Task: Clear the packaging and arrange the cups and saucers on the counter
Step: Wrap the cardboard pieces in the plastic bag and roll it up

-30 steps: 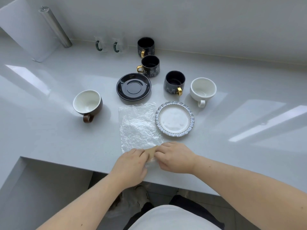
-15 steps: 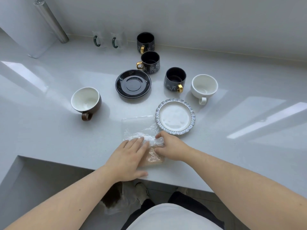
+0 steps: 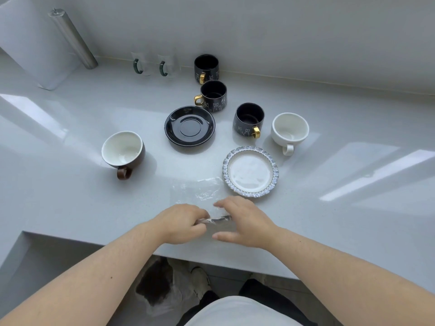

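Note:
A clear plastic wrap (image 3: 200, 189) lies flat near the counter's front edge, its near end rolled into a thin strip. My left hand (image 3: 181, 223) pinches that rolled end. My right hand (image 3: 244, 222) hovers over the roll with fingers spread, touching the wrap. Just beyond sits a white saucer with a blue scalloped rim (image 3: 250, 171). A black saucer (image 3: 190, 125) lies further back. A brown cup (image 3: 123, 151) stands at the left, a white cup (image 3: 290, 129) at the right, and three black cups with gold handles (image 3: 249, 120) (image 3: 213, 96) (image 3: 206, 68) in a line toward the wall.
Two clear glass mugs with green handles (image 3: 141, 64) (image 3: 167, 65) stand against the back wall. A metal cylinder (image 3: 73, 38) leans at the back left beside a white board (image 3: 30, 43). The counter's front edge (image 3: 211, 262) drops off below my hands, with a bag (image 3: 162, 295) on the floor.
Both hands have rolled the wrap's near edge away from me, so less of the sheet lies flat. The left hand went from flat on the wrap to pinching the roll.

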